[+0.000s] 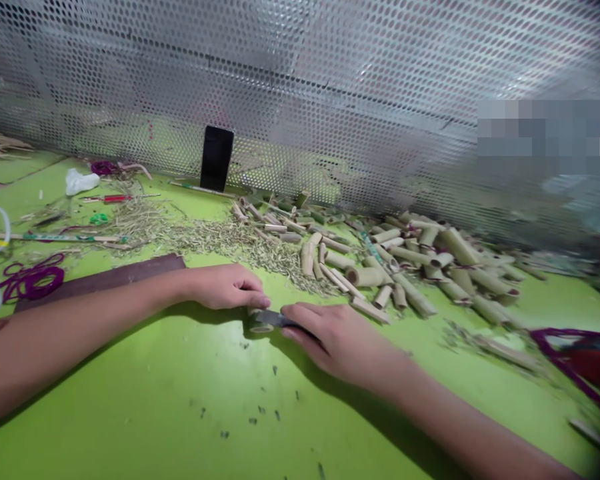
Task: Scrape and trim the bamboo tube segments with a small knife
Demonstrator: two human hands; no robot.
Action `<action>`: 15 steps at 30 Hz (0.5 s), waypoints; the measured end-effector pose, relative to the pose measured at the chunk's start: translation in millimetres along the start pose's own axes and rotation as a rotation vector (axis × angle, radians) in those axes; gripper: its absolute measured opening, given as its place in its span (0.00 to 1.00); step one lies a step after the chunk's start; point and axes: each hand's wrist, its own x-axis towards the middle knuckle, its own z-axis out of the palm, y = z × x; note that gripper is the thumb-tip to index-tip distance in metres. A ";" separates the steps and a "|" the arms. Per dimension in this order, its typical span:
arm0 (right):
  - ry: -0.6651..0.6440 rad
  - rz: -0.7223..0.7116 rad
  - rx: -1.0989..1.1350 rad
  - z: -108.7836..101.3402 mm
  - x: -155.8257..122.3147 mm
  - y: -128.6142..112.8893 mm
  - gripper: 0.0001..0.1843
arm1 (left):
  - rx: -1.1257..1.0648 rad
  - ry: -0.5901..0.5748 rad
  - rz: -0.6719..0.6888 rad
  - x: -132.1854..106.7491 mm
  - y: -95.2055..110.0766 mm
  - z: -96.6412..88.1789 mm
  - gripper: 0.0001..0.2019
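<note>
Over the green tabletop (180, 400), my left hand (230, 287) is closed on a short piece of bamboo tube (261, 328), thumb on top of it. My right hand (335, 337) grips a knife (275, 319) with a dark handle, its grey blade lying against the bamboo. The fingers of the left hand hide much of the tube, and the right palm covers most of the handle. Small dark shavings (253, 421) are scattered on the table below both hands.
Cut bamboo tubes (420, 267) are heaped at the right, beside a pile of shavings (260, 250). A phone (217, 159) leans on the perforated metal screen (300, 87). Purple cord (35, 280), a brown sheet (120, 275) and a red screwdriver (115, 198) lie left.
</note>
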 end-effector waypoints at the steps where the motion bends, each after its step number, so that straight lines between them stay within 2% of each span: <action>1: -0.014 0.004 0.021 -0.4 -2.0 1.7 0.16 | -0.002 -0.002 0.004 -0.3 -0.2 -0.2 0.23; 8: -0.038 -0.014 0.093 -1.7 -6.0 9.5 0.19 | -0.005 -0.001 0.021 -0.1 -1.9 0.1 0.24; 15: -0.008 0.010 -0.032 3.2 3.9 -2.5 0.16 | 0.008 0.015 -0.026 1.4 1.9 1.2 0.22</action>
